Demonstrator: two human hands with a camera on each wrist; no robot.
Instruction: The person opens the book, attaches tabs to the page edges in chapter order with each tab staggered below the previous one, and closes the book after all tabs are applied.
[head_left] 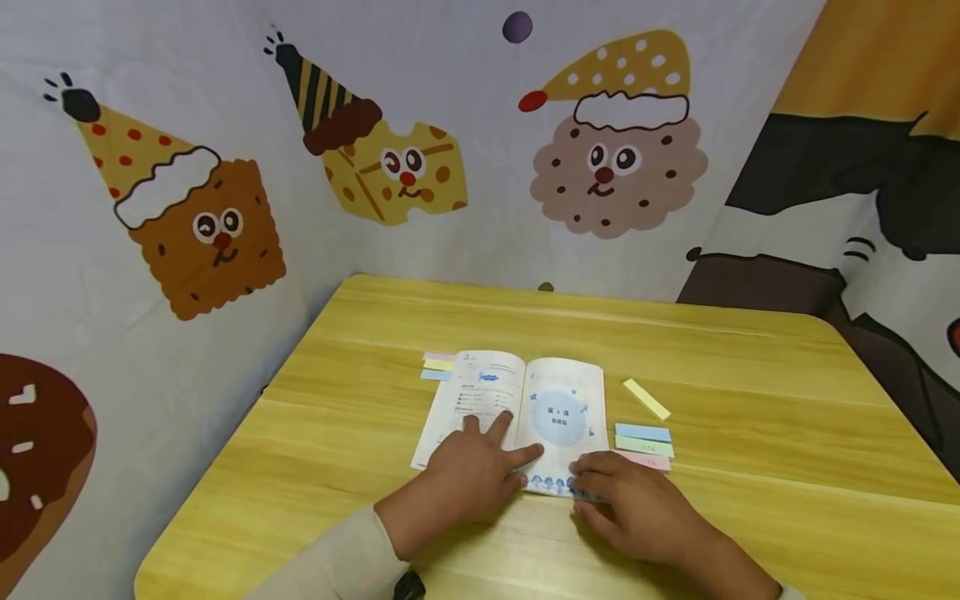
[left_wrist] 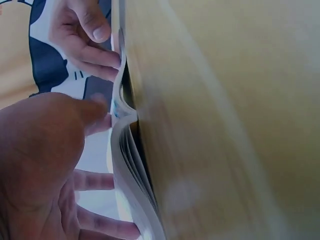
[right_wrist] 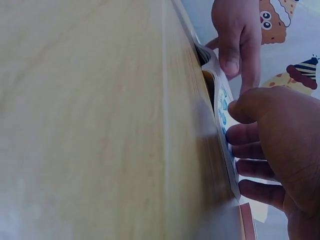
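An open book lies on the wooden table, its right page printed with a pale blue circle. My left hand presses on the lower part of the book with spread fingers, across the left page and the middle fold. At the lower right corner of the right page, my right hand rests its fingertips on the paper, fingers slightly bent. The left wrist view shows the book's curved page edges beside the left fingers. In the right wrist view the right thumb stays near the book's bottom edge.
Pink, yellow and blue sticky tabs stick out from the book's left side. Right of the book lie blue, green and pink strips and a loose yellow strip. A cartoon-printed cloth hangs behind the table.
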